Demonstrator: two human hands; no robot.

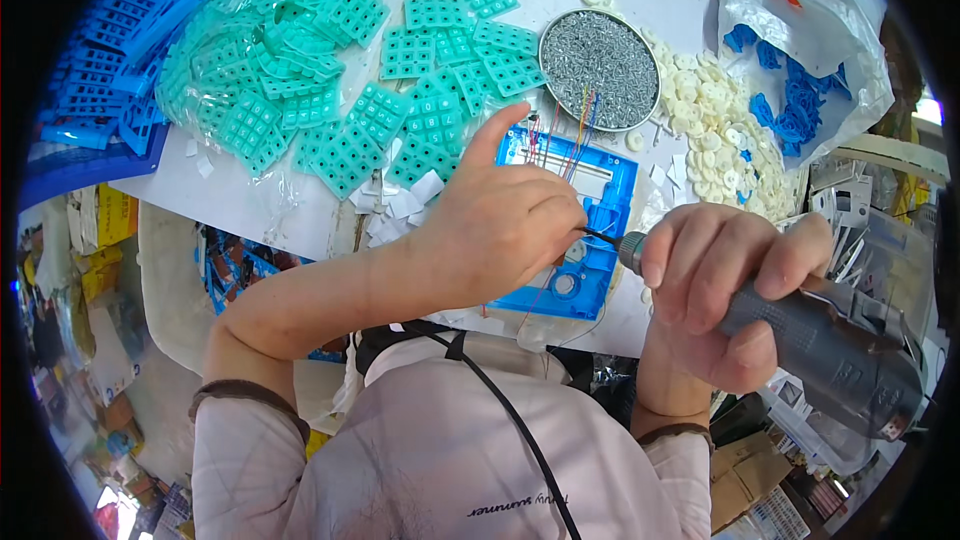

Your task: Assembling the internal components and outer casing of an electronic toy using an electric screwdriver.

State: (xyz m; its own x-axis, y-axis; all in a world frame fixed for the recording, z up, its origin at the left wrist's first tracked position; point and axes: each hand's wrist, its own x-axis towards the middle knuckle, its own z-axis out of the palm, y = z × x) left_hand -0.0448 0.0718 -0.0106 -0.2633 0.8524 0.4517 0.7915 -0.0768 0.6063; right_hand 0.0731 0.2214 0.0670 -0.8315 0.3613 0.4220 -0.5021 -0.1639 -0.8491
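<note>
My right hand is wrapped round a dark grey electric screwdriver, which lies tilted with its bit pointing left. The thin bit reaches the curled fingertips of my left hand. That hand is closed with its thumb sticking up, and what it pinches at the bit's tip is hidden. Below it lies a blue plastic housing, partly covered by the hand, with thin coloured wires rising from its upper part. A round opening shows in the housing's lower part.
Beyond the housing stands a round metal dish of small screws. Teal rubber keypads are heaped at the left, beside blue plastic casings. Cream discs and a plastic bag with blue parts lie at the right. Small white pieces are scattered nearby.
</note>
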